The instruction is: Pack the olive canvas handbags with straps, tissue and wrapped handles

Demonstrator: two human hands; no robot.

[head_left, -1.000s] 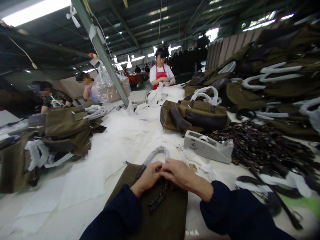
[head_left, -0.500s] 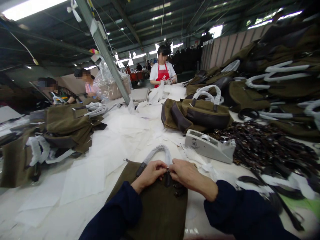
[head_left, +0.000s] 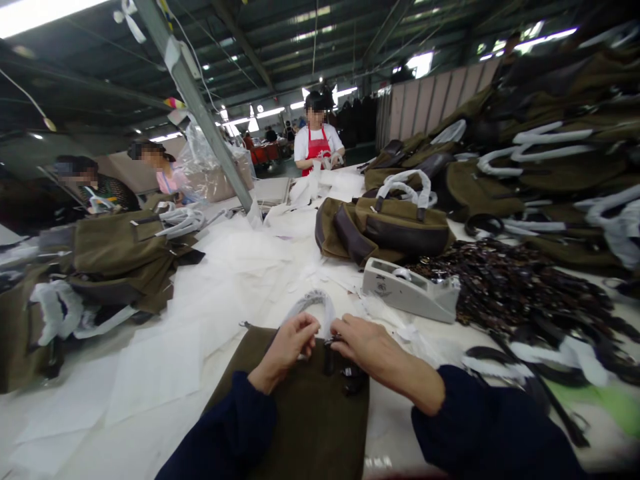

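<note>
An olive bag (head_left: 310,413) lies in front of me, its handle (head_left: 313,298) wrapped in pale covering and arched away from me. My left hand (head_left: 290,343) is over the left part of the handle, thumb and fingertips pinched together; what they hold, if anything, is too small to tell. At the handle's right base, my right hand (head_left: 367,347) has its fingers closed around something small and dark that I cannot make out. Dark glossy pieces (head_left: 353,379) hang on the bag just below my right hand.
A grey tape dispenser (head_left: 410,291) stands beyond my right hand, with an olive bag (head_left: 390,227) behind it. Dark straps (head_left: 520,287) and many bags are piled at right. White sheets (head_left: 155,367) and more bags (head_left: 120,253) lie left. Several people are across the table.
My left hand has moved away from my right hand, opening a gap between their fingertips. My right hand stays at the handle's right base. The whole view has shifted slightly.
</note>
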